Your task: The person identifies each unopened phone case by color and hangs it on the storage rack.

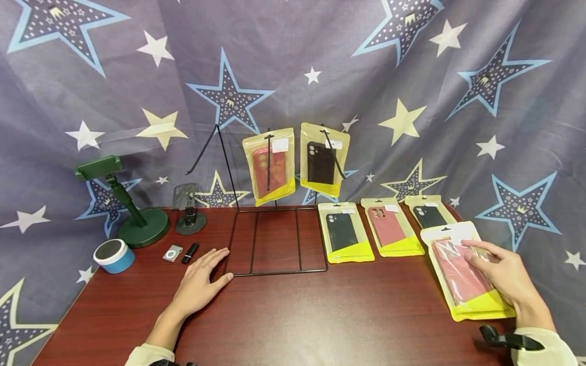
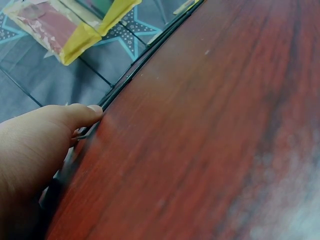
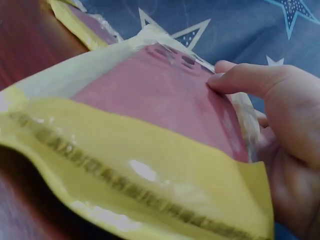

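Note:
My right hand grips a pouch with a pink phone case by its right side. The thumb lies over the clear front, and the other fingers are partly hidden by the pouch. Its yellow lower end is tilted towards me. My left hand is spread on the table beside the black wire rack, its thumb right at the rack's front left corner. On the rack's hooks hang a pouched red phone case and a pouched black one. A third hook, at the left, carries nothing.
Pouched phone cases, one dark, one pink and another dark, lie right of the rack. At left stand a green phone stand, a small dark stand and a blue-white round object, near a black USB-stick-like piece.

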Available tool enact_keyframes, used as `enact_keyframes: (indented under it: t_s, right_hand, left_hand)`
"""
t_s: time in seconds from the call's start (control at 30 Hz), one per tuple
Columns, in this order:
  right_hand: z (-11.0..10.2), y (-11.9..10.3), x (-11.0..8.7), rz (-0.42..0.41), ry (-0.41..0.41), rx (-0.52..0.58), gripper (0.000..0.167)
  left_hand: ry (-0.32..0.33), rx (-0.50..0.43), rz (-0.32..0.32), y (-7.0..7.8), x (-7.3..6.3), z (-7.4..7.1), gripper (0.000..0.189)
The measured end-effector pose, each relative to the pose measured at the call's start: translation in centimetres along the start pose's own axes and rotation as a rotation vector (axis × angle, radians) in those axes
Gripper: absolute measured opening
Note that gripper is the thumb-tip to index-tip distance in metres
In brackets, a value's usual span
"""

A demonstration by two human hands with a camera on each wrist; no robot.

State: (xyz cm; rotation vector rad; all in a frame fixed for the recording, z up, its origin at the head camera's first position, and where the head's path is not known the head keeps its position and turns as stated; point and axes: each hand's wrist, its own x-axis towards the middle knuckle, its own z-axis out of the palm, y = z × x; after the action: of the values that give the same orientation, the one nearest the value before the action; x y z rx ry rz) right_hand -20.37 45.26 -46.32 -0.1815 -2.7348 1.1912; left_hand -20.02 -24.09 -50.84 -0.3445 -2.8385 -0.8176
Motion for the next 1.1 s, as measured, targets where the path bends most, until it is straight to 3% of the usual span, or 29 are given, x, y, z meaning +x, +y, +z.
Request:
enact_keyframes:
  t_s: [0.33, 0.57, 0.63, 0.77, 1.1]
  right_hand:
    - [0.6, -2.0, -0.2, -0.227, 0.046, 0.217, 0.03]
    - [1.5, -5.4, -0.6, -0.32, -0.01, 0.619, 0.024]
    - [2.0, -6.6, -0.6, -0.36, -0.011, 0.684, 0.023]
    - [2.9, -8.9, -0.5, -0.428, -0.004, 0.765, 0.023]
    - [4.9, -15.1, -1.4, -0.543, -0.003, 0.849, 0.024]
  left_hand:
    - [0.0, 0.005, 0.005, 0.0, 0.2, 0.2, 0.065]
    - [0.001, 0.006, 0.006, 0.1, 0.1, 0.1, 0.065]
    - [0.006, 0.006, 0.006, 0.1, 0.0, 0.1, 0.065]
    - [0.002, 0.008, 0.007, -0.1, 0.0, 0.0, 0.065]
    - [-0.002, 0.006, 0.005, 0.1, 0.0, -0.1, 0.065]
